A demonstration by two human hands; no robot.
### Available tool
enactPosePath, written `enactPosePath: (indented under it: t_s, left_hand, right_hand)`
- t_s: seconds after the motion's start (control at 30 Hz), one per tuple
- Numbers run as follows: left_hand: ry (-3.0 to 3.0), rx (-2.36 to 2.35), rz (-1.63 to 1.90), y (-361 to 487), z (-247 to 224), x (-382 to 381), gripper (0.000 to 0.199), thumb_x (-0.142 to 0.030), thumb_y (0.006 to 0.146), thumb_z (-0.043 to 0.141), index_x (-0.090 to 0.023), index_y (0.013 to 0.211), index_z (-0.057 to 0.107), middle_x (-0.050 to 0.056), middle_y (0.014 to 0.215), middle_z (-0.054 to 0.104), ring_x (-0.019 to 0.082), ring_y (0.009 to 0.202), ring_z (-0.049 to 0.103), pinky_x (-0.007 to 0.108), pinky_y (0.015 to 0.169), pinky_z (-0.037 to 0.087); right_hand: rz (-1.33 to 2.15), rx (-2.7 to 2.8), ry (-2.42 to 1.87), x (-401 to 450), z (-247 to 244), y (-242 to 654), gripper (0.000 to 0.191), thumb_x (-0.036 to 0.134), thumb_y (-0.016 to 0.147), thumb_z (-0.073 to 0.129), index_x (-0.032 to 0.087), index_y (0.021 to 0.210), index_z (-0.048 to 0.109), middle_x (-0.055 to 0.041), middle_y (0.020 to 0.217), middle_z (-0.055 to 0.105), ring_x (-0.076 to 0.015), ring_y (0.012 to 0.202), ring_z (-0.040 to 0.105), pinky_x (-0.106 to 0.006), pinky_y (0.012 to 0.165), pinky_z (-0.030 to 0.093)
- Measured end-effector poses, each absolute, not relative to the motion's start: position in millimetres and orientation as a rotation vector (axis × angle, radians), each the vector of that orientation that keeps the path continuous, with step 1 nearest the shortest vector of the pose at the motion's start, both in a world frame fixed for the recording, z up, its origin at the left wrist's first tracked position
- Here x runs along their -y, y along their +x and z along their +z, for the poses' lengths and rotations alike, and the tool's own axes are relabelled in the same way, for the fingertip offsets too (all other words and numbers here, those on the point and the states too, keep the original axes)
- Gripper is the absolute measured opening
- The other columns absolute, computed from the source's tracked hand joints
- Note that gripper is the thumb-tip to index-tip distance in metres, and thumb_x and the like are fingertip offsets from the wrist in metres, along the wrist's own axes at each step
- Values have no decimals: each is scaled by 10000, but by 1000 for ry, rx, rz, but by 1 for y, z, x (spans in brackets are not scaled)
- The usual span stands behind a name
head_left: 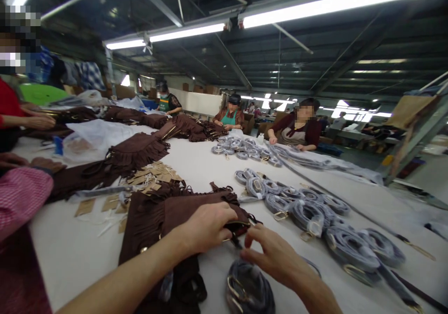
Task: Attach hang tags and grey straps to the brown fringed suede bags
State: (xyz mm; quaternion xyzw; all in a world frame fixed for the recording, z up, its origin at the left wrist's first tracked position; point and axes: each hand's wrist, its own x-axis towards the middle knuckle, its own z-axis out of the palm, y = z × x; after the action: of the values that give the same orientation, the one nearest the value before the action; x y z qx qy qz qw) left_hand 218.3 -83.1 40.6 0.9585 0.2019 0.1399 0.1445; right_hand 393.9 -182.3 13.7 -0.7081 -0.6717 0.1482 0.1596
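A dark brown fringed bag [189, 209] lies on the white table in front of me, its zipped opening toward the right. My left hand [212, 225] is closed on the bag's edge at that opening, fingers curled over it. Close by on the right, my right hand [261, 246] has its thumb and fingers apart beside the end of the opening, near a small dark strap piece. Nothing can be made out between those fingers. Just below sits a coiled strap [250, 288] in clear wrapping with a gold clasp.
Wrapped strap coils [308, 211] cover the table's right side. Kraft tags [154, 176] and more brown bags [136, 153] lie to the left, near a plastic bag [91, 139]. A checked sleeve [24, 197] reaches in at left. Several people work around the table.
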Motion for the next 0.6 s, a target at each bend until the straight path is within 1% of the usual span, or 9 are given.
enactPosePath:
  t_s: [0.07, 0.1, 0.13, 0.2, 0.23, 0.33, 0.43, 0.53, 0.6]
  left_hand:
    - [2911, -801, 328, 190, 41, 83, 419, -280, 758, 687, -163, 1148, 587, 118, 1164, 600, 302, 1057, 563, 409, 897, 475]
    - [2955, -924, 278, 178, 35, 82, 497, -303, 739, 707, -141, 1185, 561, 147, 1199, 573, 332, 1084, 542, 454, 908, 469]
    - [2979, -1028, 223, 168, 25, 80, 495, -307, 746, 700, -128, 1185, 556, 162, 1205, 564, 349, 1091, 534, 480, 905, 469]
    - [2988, -1141, 146, 155, 5, 73, 279, -238, 826, 594, -137, 1086, 590, 146, 1136, 598, 326, 1041, 564, 460, 862, 491]
    - [2979, -1173, 145, 151, -3, 69, 188, -185, 863, 521, -149, 1029, 600, 126, 1081, 621, 299, 1000, 586, 427, 831, 501]
    - [2890, -1280, 290, 151, -6, 61, 219, -121, 924, 387, -176, 936, 599, 78, 950, 664, 234, 905, 628, 336, 768, 498]
    - [2803, -1315, 456, 156, 9, 60, 219, -215, 963, 403, -184, 889, 607, 68, 930, 684, 227, 886, 645, 313, 751, 484]
    - [2782, -1260, 495, 162, 22, 64, 222, -240, 959, 434, -189, 855, 623, 69, 905, 702, 238, 869, 659, 314, 737, 476]
    - [2770, -1235, 512, 163, 26, 65, 221, -247, 957, 443, -197, 850, 630, 66, 887, 711, 239, 852, 667, 307, 726, 470]
  right_hand:
    - [601, 2021, -2084, 198, 9, 385, 361, 296, 613, 772, 251, 952, 657, -61, 1201, 643, -279, 1091, 597, -328, 892, 474]
    - [589, 2046, -2118, 203, -1, 382, 539, 277, 551, 809, 246, 1061, 638, -99, 1341, 569, -315, 1196, 546, -347, 957, 463]
    - [587, 2069, -2209, 206, -14, 380, 611, 233, 546, 803, 218, 1130, 620, -154, 1447, 470, -352, 1284, 478, -373, 995, 454]
    - [473, 2076, -2273, 209, -42, 382, 393, 207, 770, 596, 225, 1162, 613, -165, 1515, 383, -340, 1299, 479, -408, 984, 471]
    - [467, 2120, -2252, 209, -50, 385, 353, 204, 795, 555, 241, 1138, 626, -149, 1526, 371, -335, 1275, 506, -412, 961, 487]
    - [500, 2184, -1991, 210, -42, 396, 298, 329, 751, 649, 266, 1041, 679, -117, 1429, 511, -322, 1134, 609, -378, 931, 500]
    - [443, 2039, -1690, 212, -5, 393, 319, 456, 738, 684, 280, 1003, 707, -82, 1274, 638, -301, 1080, 625, -331, 897, 502]
    - [450, 1978, -1628, 206, 11, 375, 286, 495, 760, 662, 282, 939, 726, -70, 1240, 661, -295, 1091, 614, -329, 889, 495]
    - [432, 1964, -1706, 198, 6, 362, 305, 505, 696, 718, 262, 880, 732, -92, 1247, 656, -314, 1104, 603, -341, 891, 487]
